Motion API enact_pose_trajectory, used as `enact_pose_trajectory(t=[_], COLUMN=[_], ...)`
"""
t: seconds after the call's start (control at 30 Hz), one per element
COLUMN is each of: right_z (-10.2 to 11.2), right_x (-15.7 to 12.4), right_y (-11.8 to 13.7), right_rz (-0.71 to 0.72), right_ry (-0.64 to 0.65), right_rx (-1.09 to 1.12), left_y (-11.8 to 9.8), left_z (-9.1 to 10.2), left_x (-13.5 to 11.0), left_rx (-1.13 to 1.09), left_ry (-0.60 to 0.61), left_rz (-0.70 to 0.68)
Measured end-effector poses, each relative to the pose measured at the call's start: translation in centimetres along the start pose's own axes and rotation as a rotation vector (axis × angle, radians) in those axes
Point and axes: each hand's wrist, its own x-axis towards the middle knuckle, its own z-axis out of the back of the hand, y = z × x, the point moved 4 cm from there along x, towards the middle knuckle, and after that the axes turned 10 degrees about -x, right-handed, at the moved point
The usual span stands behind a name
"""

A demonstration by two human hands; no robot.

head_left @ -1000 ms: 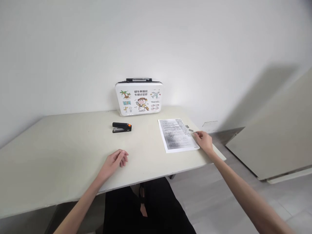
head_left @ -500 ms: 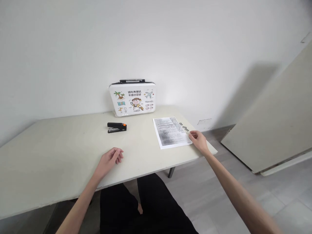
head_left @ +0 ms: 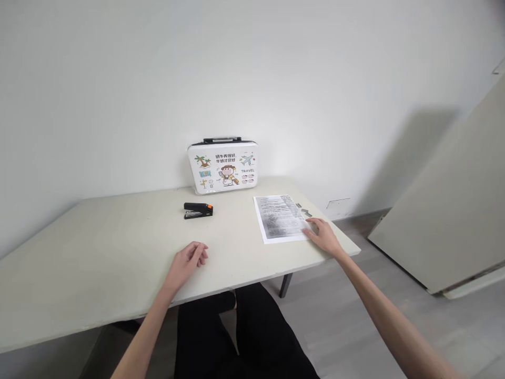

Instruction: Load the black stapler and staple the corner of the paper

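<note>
My right hand (head_left: 324,235) rests on the lower right edge of a printed sheet of paper (head_left: 278,218), thumb and forefinger apart. Just beyond its fingertips lie several small grey strips, which look like staples (head_left: 305,212), along the sheet's right side. On the table near the front edge, my left hand (head_left: 189,261) lies loosely curled, and nothing shows in it. A black stapler (head_left: 198,210) with an orange tab lies behind that hand, apart from it.
A white case (head_left: 224,167) with cartoon pictures and a black handle stands upright against the wall at the back of the pale table (head_left: 130,242). The table's right corner ends just beyond my right hand. A large pale panel (head_left: 445,210) leans at the right.
My right thumb and forefinger have spread apart, and the hand has shifted a little onto the paper. The left hand stays curled on the table. The whole view has shifted slightly.
</note>
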Motion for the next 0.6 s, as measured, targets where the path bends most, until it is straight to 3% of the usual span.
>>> enact_pose_trajectory(t=[0.6], right_z=[0.3], right_x=[-0.3], right_y=[1.1], right_rz=[0.0], right_ry=[0.099], right_rx=[-0.008], left_y=[-0.7], left_z=[-0.1], left_x=[-0.4], left_rx=[0.051], left_ry=[-0.009], left_rz=[-0.007])
